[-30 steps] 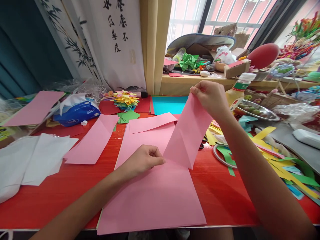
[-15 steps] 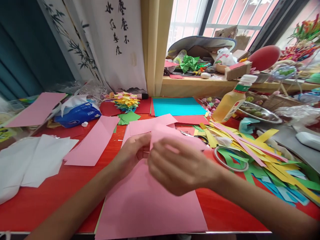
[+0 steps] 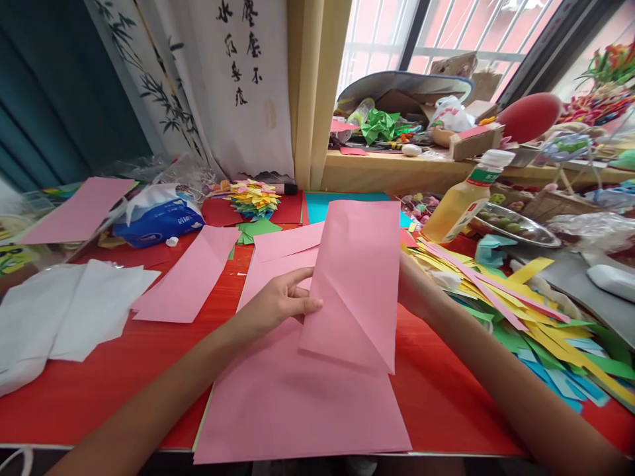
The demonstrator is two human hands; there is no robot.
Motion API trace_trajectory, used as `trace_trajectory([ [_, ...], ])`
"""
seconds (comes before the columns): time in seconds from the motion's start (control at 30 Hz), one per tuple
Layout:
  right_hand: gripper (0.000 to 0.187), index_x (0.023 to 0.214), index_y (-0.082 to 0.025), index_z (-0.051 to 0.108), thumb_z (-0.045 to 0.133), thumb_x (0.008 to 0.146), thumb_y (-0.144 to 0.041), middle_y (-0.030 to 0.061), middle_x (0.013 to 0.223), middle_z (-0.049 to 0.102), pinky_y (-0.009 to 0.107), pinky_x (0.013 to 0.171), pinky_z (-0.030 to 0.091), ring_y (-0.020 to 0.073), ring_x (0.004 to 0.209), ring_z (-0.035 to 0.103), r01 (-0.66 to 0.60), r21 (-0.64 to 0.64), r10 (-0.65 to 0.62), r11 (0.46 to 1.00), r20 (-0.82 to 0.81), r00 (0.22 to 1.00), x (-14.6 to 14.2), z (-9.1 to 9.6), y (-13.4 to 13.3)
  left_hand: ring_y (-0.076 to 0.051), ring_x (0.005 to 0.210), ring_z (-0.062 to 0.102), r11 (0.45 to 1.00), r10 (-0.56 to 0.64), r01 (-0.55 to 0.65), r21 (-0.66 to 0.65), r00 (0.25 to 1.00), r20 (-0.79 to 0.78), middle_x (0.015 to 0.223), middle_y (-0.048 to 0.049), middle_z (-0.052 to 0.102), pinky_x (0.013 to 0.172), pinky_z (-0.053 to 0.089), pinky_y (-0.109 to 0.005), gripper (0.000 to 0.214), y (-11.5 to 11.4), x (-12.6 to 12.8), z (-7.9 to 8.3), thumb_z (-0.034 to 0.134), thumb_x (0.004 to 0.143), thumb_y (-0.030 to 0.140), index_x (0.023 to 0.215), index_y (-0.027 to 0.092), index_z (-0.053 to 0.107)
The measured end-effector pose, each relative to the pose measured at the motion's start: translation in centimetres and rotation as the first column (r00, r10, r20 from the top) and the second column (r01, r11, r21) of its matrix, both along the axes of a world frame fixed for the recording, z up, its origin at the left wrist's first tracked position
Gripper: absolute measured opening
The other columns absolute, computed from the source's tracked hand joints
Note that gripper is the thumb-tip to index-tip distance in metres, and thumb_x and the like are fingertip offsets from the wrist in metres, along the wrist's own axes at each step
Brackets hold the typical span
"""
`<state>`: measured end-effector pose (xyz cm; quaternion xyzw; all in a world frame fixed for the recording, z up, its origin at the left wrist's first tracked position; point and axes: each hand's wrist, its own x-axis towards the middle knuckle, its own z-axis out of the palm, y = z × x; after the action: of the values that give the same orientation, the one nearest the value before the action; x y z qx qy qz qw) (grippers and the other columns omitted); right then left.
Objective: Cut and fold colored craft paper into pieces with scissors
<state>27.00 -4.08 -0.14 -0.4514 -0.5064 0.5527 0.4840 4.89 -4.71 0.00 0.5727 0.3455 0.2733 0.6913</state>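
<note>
A pink paper sheet [image 3: 358,264] stands raised in front of me, with a diagonal crease running across its lower part. My left hand [image 3: 285,297] pinches its left edge, thumb on the near face and fingers behind. On the right side, my right hand [image 3: 414,281] reaches behind the sheet, so its fingers are hidden. Below the raised sheet, a stack of larger pink paper [image 3: 302,416] lies at the table's front edge, a green edge showing at its left. More pink pieces [image 3: 285,243] lie just beyond my left hand.
Pink strips [image 3: 191,277], white sheets [image 3: 94,311] and a blue tissue pack [image 3: 159,221] are on the left. A juice bottle [image 3: 461,198] stands at right, near colored paper strips [image 3: 536,311]. A folded-paper piece [image 3: 254,198] sits at the back of the red table [image 3: 446,403].
The pink sheet, earlier held low between both hands, is now upright and spread toward me. My right hand has moved right and behind it; the left keeps hold of the edge.
</note>
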Motion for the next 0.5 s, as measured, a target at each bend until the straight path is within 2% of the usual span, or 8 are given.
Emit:
trace_trajectory([
  [0.07, 0.017, 0.082, -0.022, 0.064, 0.061, 0.072, -0.035, 0.0014, 0.085, 0.066, 0.024, 0.055, 0.045, 0.0173, 0.073, 0.060, 0.104, -0.019, -0.105, 0.994, -0.038, 0.994, -0.2, -0.3, -0.2, -0.013, 0.062, 0.060, 0.999, -0.013, 0.012, -0.030, 0.998, -0.054, 0.066, 0.0013, 0.064, 0.058, 0.044, -0.023, 0.053, 0.0, 0.1, -0.2, 0.061, 0.072, 0.022, 0.123, 0.022, 0.046],
  [0.17, 0.033, 0.087, -0.022, 0.064, 0.049, 0.078, -0.049, 0.0031, 0.087, 0.066, 0.026, 0.059, 0.046, 0.0179, 0.076, 0.060, 0.101, -0.090, -0.114, 0.991, -0.161, 0.980, -0.2, -0.7, -0.2, -0.014, 0.067, 0.061, 0.998, 0.014, -0.018, -0.054, 0.997, -0.080, 0.070, -0.0004, 0.066, 0.060, 0.045, -0.024, 0.050, 0.1, 0.3, -0.3, 0.061, 0.072, 0.020, 0.120, 0.019, 0.048],
  [0.23, 0.039, 0.088, -0.022, 0.063, 0.044, 0.079, -0.054, 0.0038, 0.088, 0.066, 0.026, 0.060, 0.046, 0.0180, 0.076, 0.061, 0.117, -0.089, -0.133, 0.989, -0.200, 0.971, -0.1, -1.0, -0.2, -0.015, 0.069, 0.062, 0.997, -0.017, 0.012, -0.081, 0.997, -0.073, 0.072, -0.0012, 0.066, 0.062, 0.045, -0.024, 0.047, 0.1, 0.4, -0.5, 0.061, 0.072, 0.020, 0.117, 0.019, 0.050],
  [0.33, 0.024, 0.086, -0.021, 0.063, 0.058, 0.075, -0.042, 0.0023, 0.084, 0.066, 0.024, 0.057, 0.045, 0.0159, 0.071, 0.060, 0.177, -0.055, -0.183, 0.983, -0.153, 0.971, -0.3, -1.6, -0.3, -0.017, 0.074, 0.063, 0.991, -0.095, 0.088, -0.105, 0.993, -0.063, 0.081, -0.0042, 0.068, 0.065, 0.047, -0.027, 0.038, 0.2, 0.4, -0.9, 0.060, 0.074, 0.024, 0.111, 0.018, 0.056],
  [0.4, 0.021, 0.089, -0.020, 0.063, 0.061, 0.074, -0.035, 0.0028, 0.084, 0.066, 0.025, 0.059, 0.045, 0.0159, 0.070, 0.060, 0.120, -0.067, -0.128, 0.990, -0.121, 0.984, -0.7, -2.0, -0.4, -0.019, 0.078, 0.063, 0.995, -0.076, 0.071, -0.072, 0.994, -0.075, 0.087, -0.0066, 0.068, 0.068, 0.048, -0.029, 0.032, 0.3, 0.5, -1.2, 0.060, 0.074, 0.029, 0.104, 0.016, 0.061],
  [0.5, 0.023, 0.094, -0.019, 0.062, 0.060, 0.076, -0.033, 0.0042, 0.086, 0.066, 0.027, 0.061, 0.046, 0.0161, 0.071, 0.061, -0.020, -0.095, 0.010, 0.995, -0.104, 0.995, -1.3, -2.5, -0.6, -0.019, 0.080, 0.063, 0.998, 0.060, -0.059, 0.007, 0.994, -0.097, 0.091, -0.0072, 0.068, 0.072, 0.048, -0.030, 0.029, 0.6, 0.4, -1.2, 0.060, 0.073, 0.033, 0.096, 0.015, 0.065],
])
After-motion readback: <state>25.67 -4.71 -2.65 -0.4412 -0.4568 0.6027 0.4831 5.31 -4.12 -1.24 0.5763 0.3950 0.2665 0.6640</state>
